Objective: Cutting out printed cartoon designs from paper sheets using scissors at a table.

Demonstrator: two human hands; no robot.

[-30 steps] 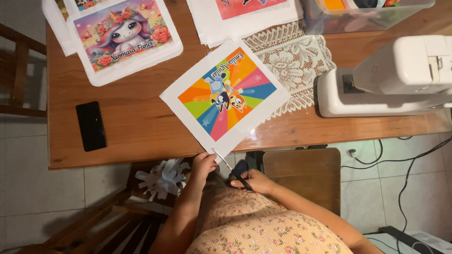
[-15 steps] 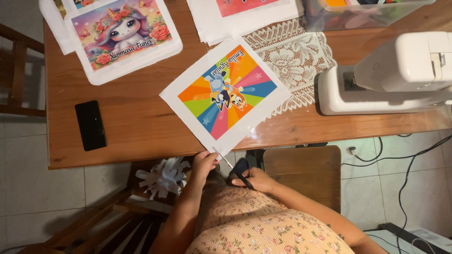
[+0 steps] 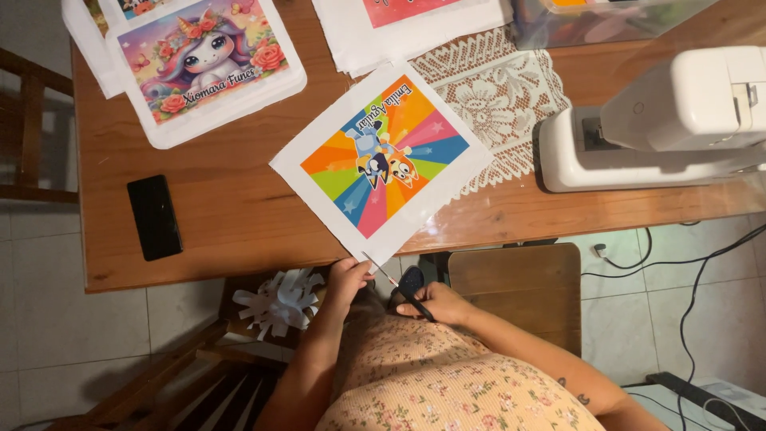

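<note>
Pinching the near corner of a white fabric panel (image 3: 381, 160) with the left hand (image 3: 348, 279) — fingers closed tight on the edge, right where it's hanging off the front of the wooden table (image 3: 223, 215). Printed on the panel: rainbow rays and two cartoon dogs, lying at an angle across the tabletop, its far corner overlapping a white lace doily (image 3: 499, 104).

Gripping a pair of dark-handled scissors (image 3: 399, 286) in the right hand (image 3: 441, 303), fingers curled through the handles, thin blades pointing up-left and meeting the panel's corner just beside the left thumb. Can't really tell how far apart the blades are sitting.

Also lying around: a black phone (image 3: 155, 216) flat on the left part of the table, well apart from the panel; a unicorn-print panel (image 3: 203, 60) further back on the left; a white sewing machine (image 3: 662, 120) standing on the right. Sitting below the table edge — a pile of white fabric offcuts (image 3: 279, 299) on a wooden chair, just beside the left forearm.
</note>
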